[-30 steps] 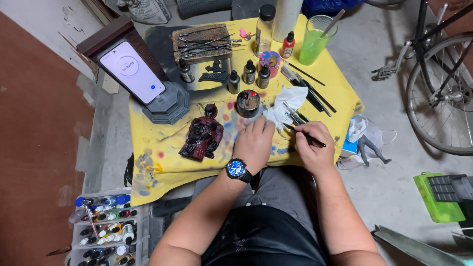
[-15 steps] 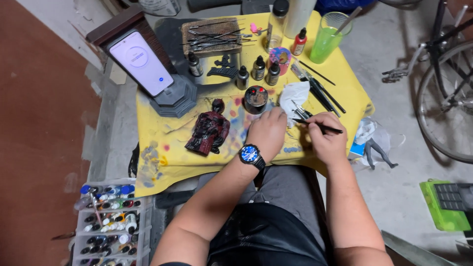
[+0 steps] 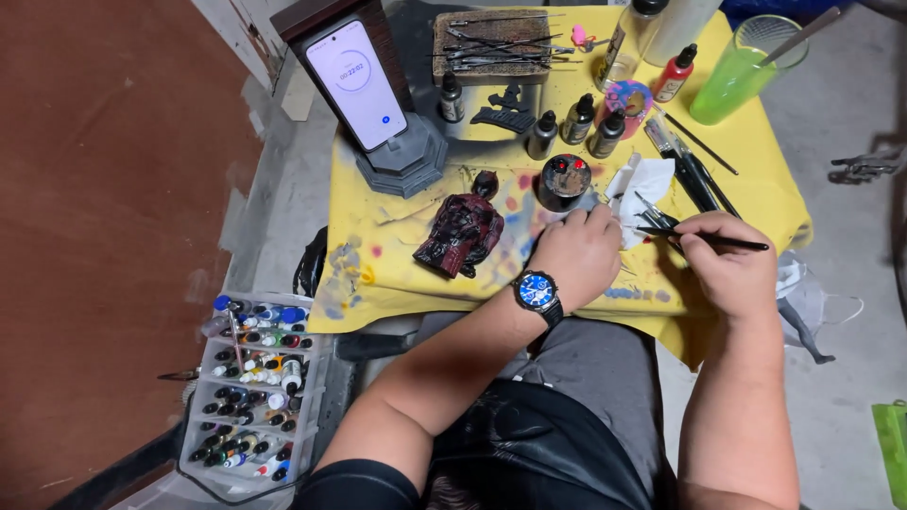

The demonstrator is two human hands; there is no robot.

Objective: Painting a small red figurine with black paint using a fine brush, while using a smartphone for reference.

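1. A thin dark paintbrush (image 3: pixel 718 241) lies nearly level over the right part of the yellow cloth (image 3: pixel 756 170), pinched between the closed fingers of the right hand (image 3: pixel 723 264), its tip pointing left toward a white tissue (image 3: pixel 642 184).
2. The left hand (image 3: pixel 581 255), with a blue-faced watch (image 3: pixel 537 291) on its wrist, rests knuckles up on the cloth with its fingers curled at the tissue's near-left edge; whether it grips anything, I cannot tell.
3. Just beyond the left hand stands a round black pot (image 3: pixel 564 179) with red dabs on its lid.
4. Left of the hands, apart from them, a dark red figurine (image 3: pixel 463 234) lies on the cloth.
5. Farther off stand small dropper bottles (image 3: pixel 578 121), a green cup (image 3: pixel 742 71) at far right, spare brushes (image 3: pixel 685 165), and a phone (image 3: pixel 357 80) propped on a grey base at far left.
6. On the floor at near left sits a clear box of paint bottles (image 3: pixel 250 387).
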